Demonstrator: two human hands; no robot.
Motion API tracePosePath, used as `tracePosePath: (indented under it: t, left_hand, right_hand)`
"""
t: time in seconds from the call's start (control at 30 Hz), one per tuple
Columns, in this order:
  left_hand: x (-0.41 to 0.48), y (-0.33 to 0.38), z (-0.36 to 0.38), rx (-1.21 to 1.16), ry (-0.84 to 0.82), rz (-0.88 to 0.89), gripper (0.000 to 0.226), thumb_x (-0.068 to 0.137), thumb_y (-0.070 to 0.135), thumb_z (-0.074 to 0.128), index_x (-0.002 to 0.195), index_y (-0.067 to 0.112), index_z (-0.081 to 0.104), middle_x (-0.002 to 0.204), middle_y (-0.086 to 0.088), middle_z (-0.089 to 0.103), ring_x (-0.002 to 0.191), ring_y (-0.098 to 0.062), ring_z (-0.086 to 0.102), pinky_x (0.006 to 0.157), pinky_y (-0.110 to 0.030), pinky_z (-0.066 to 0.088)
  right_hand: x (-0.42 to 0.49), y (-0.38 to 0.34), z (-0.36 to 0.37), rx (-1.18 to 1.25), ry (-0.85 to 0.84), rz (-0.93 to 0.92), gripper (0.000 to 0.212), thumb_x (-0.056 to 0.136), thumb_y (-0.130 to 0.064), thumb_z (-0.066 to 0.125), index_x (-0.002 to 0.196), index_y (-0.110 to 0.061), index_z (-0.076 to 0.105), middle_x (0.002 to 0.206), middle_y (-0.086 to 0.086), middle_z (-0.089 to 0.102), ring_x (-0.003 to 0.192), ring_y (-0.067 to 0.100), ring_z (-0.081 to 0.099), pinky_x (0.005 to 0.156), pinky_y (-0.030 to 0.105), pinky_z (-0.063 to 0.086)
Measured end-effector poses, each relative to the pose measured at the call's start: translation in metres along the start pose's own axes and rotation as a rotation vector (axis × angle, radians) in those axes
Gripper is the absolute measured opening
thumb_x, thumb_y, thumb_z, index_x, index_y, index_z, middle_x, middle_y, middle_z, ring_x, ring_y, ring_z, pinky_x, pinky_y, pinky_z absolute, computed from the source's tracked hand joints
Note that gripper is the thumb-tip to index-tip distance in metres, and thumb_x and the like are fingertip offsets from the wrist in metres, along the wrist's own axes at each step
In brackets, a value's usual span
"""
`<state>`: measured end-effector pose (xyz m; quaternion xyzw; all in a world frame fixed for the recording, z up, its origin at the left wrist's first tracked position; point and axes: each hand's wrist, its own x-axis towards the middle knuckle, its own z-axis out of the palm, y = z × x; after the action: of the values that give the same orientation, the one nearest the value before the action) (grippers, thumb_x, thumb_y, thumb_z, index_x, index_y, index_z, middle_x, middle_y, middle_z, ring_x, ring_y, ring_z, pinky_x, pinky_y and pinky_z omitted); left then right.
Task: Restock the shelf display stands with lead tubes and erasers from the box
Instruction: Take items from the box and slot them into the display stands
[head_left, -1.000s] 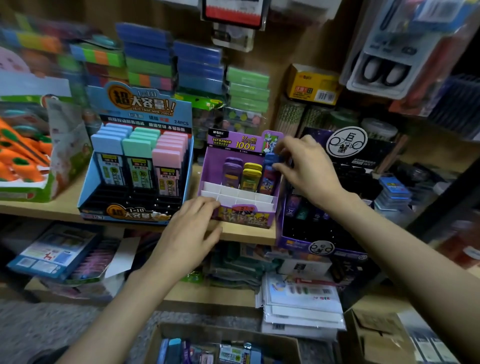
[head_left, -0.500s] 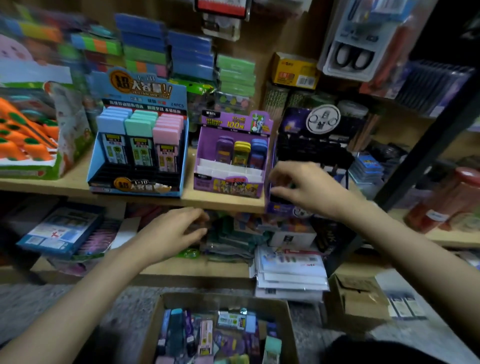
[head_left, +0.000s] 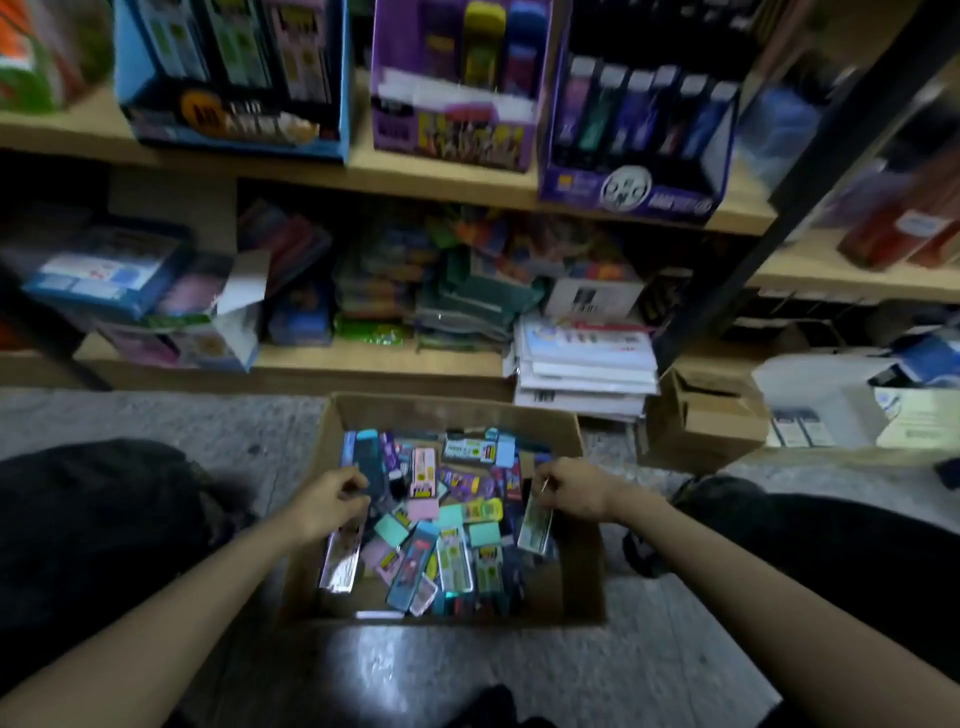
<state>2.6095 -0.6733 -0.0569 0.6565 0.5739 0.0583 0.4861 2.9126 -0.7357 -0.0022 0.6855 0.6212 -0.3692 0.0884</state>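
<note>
Lead tube (head_left: 537, 522), pinched by right hand (head_left: 571, 491), inside box (head_left: 457, 410)

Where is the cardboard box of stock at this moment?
In the head view the cardboard box stands on the floor, bottom centre, before the lower shelf; the left hand and the right hand, which pinches a lead tube, reach into it.

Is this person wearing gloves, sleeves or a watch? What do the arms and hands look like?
The left hand and right hand are bare, without gloves. No sleeve, watch or bracelet shows up to the picture's edge. Rings cannot be made out. Dark trousers cover the knees.
</note>
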Motion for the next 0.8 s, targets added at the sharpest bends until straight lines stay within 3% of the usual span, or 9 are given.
tracePosePath:
  t: [0.1,0.2,0.23,0.37,0.5,0.57,0.63,0.7,0.8]
  left_hand:
    - [-0.006,-0.033,0.034,-0.115,0.032,-0.116,0.015,0.084,-0.009,0.059,0.083,0.003,0.052,0.088,-0.018,0.055,0.084,-0.022,0.048,0.072,-0.029,0.037]
    - [-0.007,-0.051,0.058,-0.176,0.070,-0.214,0.018,0.082,0.001,0.068,0.075,0.006,0.052,0.072,-0.012,0.057,0.072,-0.019,0.052,0.060,-0.023,0.040]
    - [-0.006,-0.056,0.066,-0.191,0.082,-0.236,0.019,0.081,0.003,0.069,0.075,0.007,0.052,0.071,-0.011,0.058,0.069,-0.019,0.053,0.059,-0.020,0.041]
    - [0.002,-0.070,0.096,-0.264,0.110,-0.357,0.025,0.078,0.011,0.074,0.084,0.006,0.050,0.089,-0.013,0.058,0.086,-0.020,0.052,0.076,-0.031,0.041]
    - [0.017,-0.069,0.113,-0.258,0.042,-0.435,0.030,0.077,0.021,0.076,0.076,0.005,0.051,0.081,-0.014,0.054,0.080,-0.019,0.052,0.072,-0.034,0.042]
    - [0.023,-0.067,0.118,-0.233,0.110,-0.461,0.033,0.073,0.022,0.080,0.067,0.004,0.053,0.077,-0.019,0.057,0.076,-0.021,0.053,0.067,-0.031,0.037]
    - [0.027,-0.063,0.124,-0.204,0.206,-0.544,0.038,0.071,0.027,0.081,0.085,-0.001,0.061,0.092,-0.025,0.062,0.086,-0.026,0.057,0.067,-0.030,0.038]
    - [0.029,-0.056,0.131,-0.202,0.288,-0.702,0.070,0.069,0.034,0.082,0.117,-0.005,0.048,0.123,-0.027,0.051,0.115,-0.034,0.047,0.078,-0.032,0.037]
    - [0.036,-0.054,0.142,-0.220,0.355,-0.792,0.089,0.066,0.038,0.083,0.127,-0.006,0.036,0.134,-0.026,0.041,0.128,-0.037,0.035,0.097,-0.042,0.037]
  right_hand:
    - [0.014,0.009,0.051,0.161,-0.020,0.085,0.016,0.089,-0.019,0.060,0.095,-0.004,0.064,0.107,0.016,0.064,0.102,0.027,0.058,0.077,0.026,0.040]
    - [0.025,0.014,0.093,0.306,-0.018,0.180,0.011,0.088,-0.020,0.064,0.087,-0.009,0.061,0.101,0.014,0.064,0.096,0.023,0.058,0.073,0.028,0.042]
    - [0.028,0.016,0.104,0.350,-0.018,0.209,0.013,0.087,-0.020,0.065,0.093,-0.009,0.062,0.105,0.014,0.064,0.098,0.023,0.059,0.074,0.026,0.043]
    - [0.037,0.016,0.139,0.553,0.065,0.325,0.033,0.083,-0.014,0.070,0.110,0.000,0.056,0.113,0.017,0.063,0.107,0.028,0.059,0.082,0.029,0.047]
    - [0.048,0.007,0.157,0.670,0.170,0.384,0.048,0.082,-0.011,0.071,0.123,0.000,0.048,0.125,0.015,0.057,0.119,0.028,0.052,0.090,0.026,0.041]
    - [0.058,0.002,0.158,0.725,0.212,0.428,0.053,0.081,-0.010,0.072,0.127,-0.001,0.046,0.126,0.016,0.057,0.119,0.029,0.052,0.092,0.030,0.042]
    - [0.066,-0.003,0.160,0.795,0.246,0.470,0.055,0.080,-0.007,0.072,0.126,0.001,0.045,0.124,0.020,0.057,0.117,0.032,0.053,0.097,0.038,0.045]
    - [0.071,-0.004,0.163,0.786,0.266,0.501,0.056,0.079,-0.008,0.073,0.126,0.002,0.043,0.125,0.022,0.054,0.118,0.034,0.051,0.099,0.044,0.043]
    - [0.076,-0.001,0.167,0.701,0.260,0.547,0.065,0.077,-0.018,0.076,0.128,0.000,0.041,0.131,0.021,0.049,0.122,0.034,0.047,0.103,0.045,0.039]
